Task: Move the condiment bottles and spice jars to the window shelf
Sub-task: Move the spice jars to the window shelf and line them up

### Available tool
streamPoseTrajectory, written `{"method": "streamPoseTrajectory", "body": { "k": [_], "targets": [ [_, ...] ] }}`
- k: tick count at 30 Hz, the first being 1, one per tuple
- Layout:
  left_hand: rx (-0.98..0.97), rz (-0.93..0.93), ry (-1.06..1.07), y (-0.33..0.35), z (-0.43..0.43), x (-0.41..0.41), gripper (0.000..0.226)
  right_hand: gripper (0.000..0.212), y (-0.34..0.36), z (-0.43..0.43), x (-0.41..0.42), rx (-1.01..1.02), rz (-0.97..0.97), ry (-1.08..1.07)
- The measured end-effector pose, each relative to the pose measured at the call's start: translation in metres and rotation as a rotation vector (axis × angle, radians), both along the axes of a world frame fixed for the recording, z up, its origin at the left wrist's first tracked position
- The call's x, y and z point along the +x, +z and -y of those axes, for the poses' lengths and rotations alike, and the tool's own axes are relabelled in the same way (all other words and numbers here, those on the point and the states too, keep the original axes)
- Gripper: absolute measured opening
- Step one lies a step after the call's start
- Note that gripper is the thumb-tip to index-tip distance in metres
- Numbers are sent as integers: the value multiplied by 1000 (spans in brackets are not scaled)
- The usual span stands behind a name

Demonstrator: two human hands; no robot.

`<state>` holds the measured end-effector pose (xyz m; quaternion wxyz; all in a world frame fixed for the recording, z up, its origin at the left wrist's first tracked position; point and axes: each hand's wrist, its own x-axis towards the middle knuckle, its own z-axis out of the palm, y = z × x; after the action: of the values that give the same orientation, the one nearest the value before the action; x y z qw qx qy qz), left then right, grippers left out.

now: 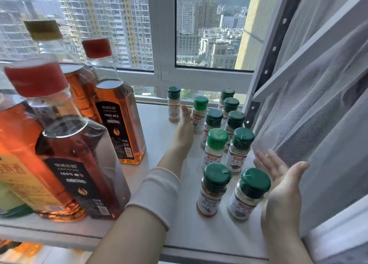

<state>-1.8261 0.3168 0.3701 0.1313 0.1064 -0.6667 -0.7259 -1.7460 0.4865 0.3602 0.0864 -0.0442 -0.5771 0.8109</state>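
The window shelf (159, 128) is white and runs along the sill. Four amber condiment bottles (119, 120) stand upright at its 9 o'clock side, three red-capped and one gold-capped. Eleven green-capped spice jars (214, 188) stand upright at the 3 o'clock side, ten clustered and a lone jar (173, 104) apart at 11 o'clock of the cluster. The left hand (184, 130), in a white sleeve (157, 194), lies flat with fingers straight and together between the lone jar and the cluster, holding nothing; contact with the nearest jar cannot be confirmed. The right hand (280, 186) is at 3 o'clock of the cluster, palm facing the jars, fingers spread, empty, against the net curtain (318, 104).
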Motion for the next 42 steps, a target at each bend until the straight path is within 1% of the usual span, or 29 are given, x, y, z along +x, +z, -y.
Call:
{"method": "streamPoseTrajectory", "body": {
  "k": [1,2,3,4,6,7,9,10,11,12,13,14,15,17,18,19,20,24,32,35,39,42],
  "targets": [
    [-15,2,-22,-4,-1,-3,118,86,0,0,0,2,0,-2],
    [-34,-8,-52,-7,-2,-6,124,86,-1,-1,0,6,0,-3],
    [-54,-9,-77,-9,-2,-8,123,86,-2,-1,1,11,0,-4],
    [-63,-14,-102,-5,-3,-6,113,85,-2,-1,1,16,1,-6],
    [-11,-34,-126,3,-7,-2,81,84,-3,0,1,18,7,-11],
    [-2,-34,-141,2,-8,-2,72,83,-4,0,2,16,8,-14],
    [-12,-30,-167,-2,-8,-5,66,78,-4,1,1,9,16,-17],
    [-21,-29,-186,-1,-8,-5,71,75,-5,1,0,4,24,-19],
    [-49,-13,-186,0,-9,-4,85,72,-5,0,-1,-1,34,-20],
    [-56,-16,-159,0,-9,-2,108,70,-5,0,-3,-6,43,-18],
    [-51,-31,-70,1,-8,-1,125,70,-4,-1,-4,-11,51,-16],
    [-30,-55,67,0,-4,-3,129,70,-4,-1,-5,-13,55,-15],
    [25,-87,226,2,-1,-4,120,71,-3,-1,-6,-12,55,-15],
    [63,-123,482,3,9,-11,82,71,-2,0,-6,-6,49,-18],
    [56,-102,544,4,15,-15,68,71,-1,1,-6,-9,47,-22],
    [47,-73,560,3,20,-20,62,71,0,1,-6,-16,45,-24],
    [38,-48,560,1,24,-26,62,71,1,2,-8,-23,42,-25],
    [39,-17,465,-4,30,-43,68,69,5,3,-14,1,44,-34],
    [57,-39,219,-1,23,-48,62,62,5,8,-17,11,80,-7],
    [44,-35,117,-2,16,-50,63,62,4,7,-16,3,91,-11],
    [63,-38,34,-4,10,-52,67,65,3,7,-15,-10,89,0],
    [71,-42,-23,-3,5,-52,66,73,2,7,-14,-21,77,7]
  ]
}}
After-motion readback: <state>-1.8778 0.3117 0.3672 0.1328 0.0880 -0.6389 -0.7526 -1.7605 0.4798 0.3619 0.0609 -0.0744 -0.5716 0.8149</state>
